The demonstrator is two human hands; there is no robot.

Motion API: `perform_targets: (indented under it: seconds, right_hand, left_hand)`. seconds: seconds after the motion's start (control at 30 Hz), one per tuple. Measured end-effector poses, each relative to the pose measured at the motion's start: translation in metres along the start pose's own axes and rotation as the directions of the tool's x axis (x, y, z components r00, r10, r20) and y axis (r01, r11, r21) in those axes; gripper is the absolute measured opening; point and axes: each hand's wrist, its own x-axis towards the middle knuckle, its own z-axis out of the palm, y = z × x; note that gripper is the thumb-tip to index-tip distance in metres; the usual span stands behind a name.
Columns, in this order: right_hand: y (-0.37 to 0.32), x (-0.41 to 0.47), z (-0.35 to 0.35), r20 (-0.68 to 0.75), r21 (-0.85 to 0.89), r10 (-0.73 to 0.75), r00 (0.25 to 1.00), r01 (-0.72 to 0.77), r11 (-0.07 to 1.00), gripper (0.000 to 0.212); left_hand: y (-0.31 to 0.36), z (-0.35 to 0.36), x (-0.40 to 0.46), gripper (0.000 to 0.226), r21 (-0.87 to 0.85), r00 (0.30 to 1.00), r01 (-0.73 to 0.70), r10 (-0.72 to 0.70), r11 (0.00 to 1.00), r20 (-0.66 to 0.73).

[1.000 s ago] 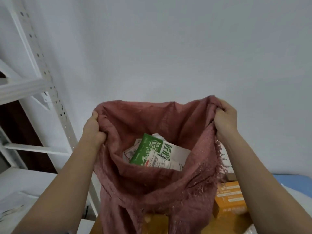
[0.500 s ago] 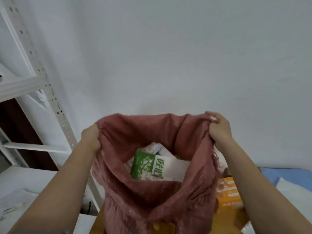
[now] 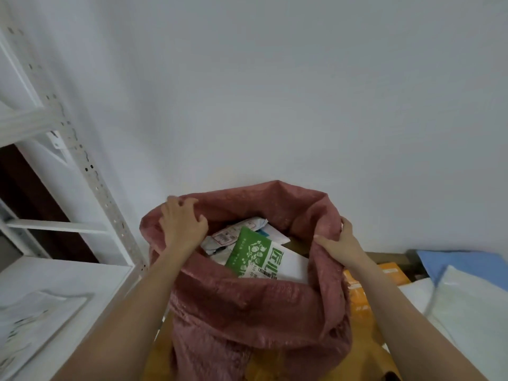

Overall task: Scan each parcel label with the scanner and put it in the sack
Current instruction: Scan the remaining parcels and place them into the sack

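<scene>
We are lowering the sack [image 3: 255,306]: a second ago we were holding its mouth high against the wall, and now the rim is sitting much lower in view, with more of its body slumping below our arms. Our left hand [image 3: 182,222] is no longer bunching the rim in a fist; it is lying over the left edge with its fingers [image 3: 192,202] spread and hooked across the fabric. Our right hand [image 3: 339,244] is pinching the right edge between thumb and curled fingers, keeping the mouth wide. We judge that this is a settling of the load, so the sack is ready to take the next scanned parcel; no scanner is showing.

The sack is standing upright, its long axis vertical and its mouth opening up toward us. Inside, the green-and-white parcel [image 3: 261,255] is lying on top, tilted, its long axis running from the far left down to the near right, label side up. A pale parcel [image 3: 233,235] is lying just behind it, touching. Orange boxes [image 3: 357,295] are sitting beside the sack on the right, and a white rack [image 3: 82,160] is standing on the left.
</scene>
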Motion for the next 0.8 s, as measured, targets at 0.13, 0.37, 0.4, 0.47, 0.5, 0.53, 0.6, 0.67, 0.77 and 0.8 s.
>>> perform_targets:
  seconds: [0.13, 0.37, 0.4, 0.47, 0.5, 0.53, 0.6, 0.67, 0.77, 0.8]
  right_hand:
    - [0.011, -0.009, 0.000, 0.123, 0.094, -0.012, 0.992, 0.000, 0.996, 0.103]
    - [0.051, -0.024, -0.004, 0.351, 0.047, 0.179, 0.919, -0.208, 0.977, 0.113]
    - [0.058, -0.025, -0.004, 0.372, 0.041, 0.193, 0.908, -0.224, 0.974, 0.115]
    - [0.073, -0.026, -0.003, 0.405, 0.026, 0.221, 0.887, -0.253, 0.967, 0.117]
    - [0.079, -0.027, -0.002, 0.421, 0.014, 0.238, 0.875, -0.268, 0.963, 0.116]
    - [0.084, -0.028, 0.001, 0.441, 0.007, 0.252, 0.862, -0.284, 0.959, 0.115]
    - [0.091, -0.032, 0.008, 0.487, 0.008, 0.267, 0.832, -0.310, 0.951, 0.116]
    - [0.095, -0.037, 0.014, 0.521, -0.042, 0.268, 0.810, -0.289, 0.956, 0.119]
    - [0.096, -0.049, 0.020, 0.541, -0.098, 0.256, 0.801, -0.242, 0.965, 0.116]
    - [0.095, -0.053, 0.021, 0.547, -0.088, 0.236, 0.803, -0.225, 0.970, 0.114]
  left_hand:
    - [0.039, 0.018, -0.033, 0.031, -0.354, 0.686, 0.010, 0.251, 0.935, 0.683]
    - [0.052, 0.080, -0.097, 0.081, -0.096, 0.350, -0.090, 0.121, 0.991, 0.929]
    - [0.049, 0.082, -0.100, 0.079, -0.075, 0.351, -0.118, 0.113, 0.990, 0.930]
    - [0.045, 0.084, -0.106, 0.080, -0.038, 0.343, -0.111, 0.074, 0.993, 0.936]
    - [0.042, 0.084, -0.109, 0.082, -0.022, 0.349, -0.085, 0.050, 0.996, 0.936]
    - [0.039, 0.083, -0.112, 0.083, -0.006, 0.359, -0.053, 0.025, 0.999, 0.933]
    - [0.032, 0.080, -0.119, 0.084, 0.028, 0.381, 0.000, -0.026, 1.000, 0.924]
    - [0.024, 0.076, -0.127, 0.083, 0.051, 0.384, 0.040, -0.062, 0.998, 0.921]
    - [0.014, 0.065, -0.138, 0.080, 0.109, 0.390, 0.078, -0.131, 0.991, 0.912]
    - [0.011, 0.061, -0.139, 0.078, 0.136, 0.410, 0.067, -0.152, 0.988, 0.899]
